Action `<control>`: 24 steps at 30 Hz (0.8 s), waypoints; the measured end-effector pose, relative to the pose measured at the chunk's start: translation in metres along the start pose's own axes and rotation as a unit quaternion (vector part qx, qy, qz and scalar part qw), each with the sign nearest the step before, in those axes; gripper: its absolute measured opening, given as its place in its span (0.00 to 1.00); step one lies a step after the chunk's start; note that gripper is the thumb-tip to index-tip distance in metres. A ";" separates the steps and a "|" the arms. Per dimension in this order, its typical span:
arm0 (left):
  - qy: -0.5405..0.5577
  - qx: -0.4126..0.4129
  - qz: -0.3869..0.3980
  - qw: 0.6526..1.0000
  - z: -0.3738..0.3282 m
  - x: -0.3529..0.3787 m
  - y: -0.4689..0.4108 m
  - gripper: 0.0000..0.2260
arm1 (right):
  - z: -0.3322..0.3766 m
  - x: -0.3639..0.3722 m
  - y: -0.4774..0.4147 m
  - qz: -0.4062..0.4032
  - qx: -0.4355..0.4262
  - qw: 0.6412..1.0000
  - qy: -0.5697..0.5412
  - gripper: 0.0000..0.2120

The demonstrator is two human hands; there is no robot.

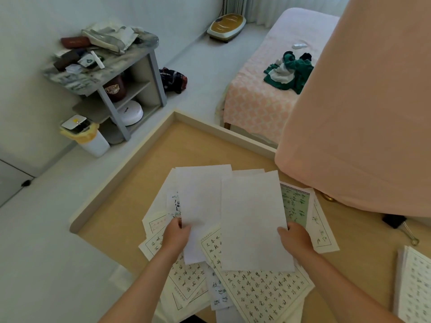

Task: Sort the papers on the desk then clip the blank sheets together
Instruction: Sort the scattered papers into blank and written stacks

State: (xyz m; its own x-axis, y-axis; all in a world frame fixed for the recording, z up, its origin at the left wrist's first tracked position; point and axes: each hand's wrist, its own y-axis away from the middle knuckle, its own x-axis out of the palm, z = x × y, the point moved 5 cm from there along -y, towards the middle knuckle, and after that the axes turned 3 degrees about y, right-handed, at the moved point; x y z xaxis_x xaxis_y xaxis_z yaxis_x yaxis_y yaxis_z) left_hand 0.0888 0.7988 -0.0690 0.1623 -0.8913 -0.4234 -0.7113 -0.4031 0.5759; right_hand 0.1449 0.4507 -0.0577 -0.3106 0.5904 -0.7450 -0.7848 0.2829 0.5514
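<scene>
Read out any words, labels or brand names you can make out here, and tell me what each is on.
"WEIS", rest unclear: white letters on the dark bag on the floor.
Gridded practice sheets on the desk: handwritten Chinese characters, too blurred to read.
Paper stack at right: print too blurred.
Lifted white sheets: no text.

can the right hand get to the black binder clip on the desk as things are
Probably, yes: the black binder clip lies uncovered on the tan wooden desk right of the right hand, nothing standing between. But that hand is busy gripping a blank white paper sheet.
</scene>
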 end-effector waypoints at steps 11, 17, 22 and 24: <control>0.015 -0.068 0.191 0.979 0.038 0.007 0.045 0.14 | -0.020 0.016 0.047 0.113 -0.027 0.992 0.058 0.04; 0.146 -0.152 0.191 0.959 0.049 0.026 0.064 0.17 | -0.015 0.008 0.050 0.085 -0.027 0.993 -0.080 0.09; 0.204 -0.108 0.156 0.960 0.028 0.042 0.075 0.11 | -0.012 0.015 0.054 0.090 -0.034 0.990 -0.103 0.17; 0.154 -0.043 0.138 0.978 0.019 0.044 0.071 0.13 | -0.006 0.022 0.060 0.111 -0.086 0.986 -0.089 0.23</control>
State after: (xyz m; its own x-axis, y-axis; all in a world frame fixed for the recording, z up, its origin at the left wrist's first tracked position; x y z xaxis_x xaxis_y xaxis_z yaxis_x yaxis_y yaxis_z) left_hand 0.0329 0.7351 -0.0600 0.1793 -0.9836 -0.0210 -0.6995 -0.1425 0.7003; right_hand 0.0876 0.4766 -0.0432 -0.3979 0.7508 -0.5272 -0.7925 0.0083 0.6099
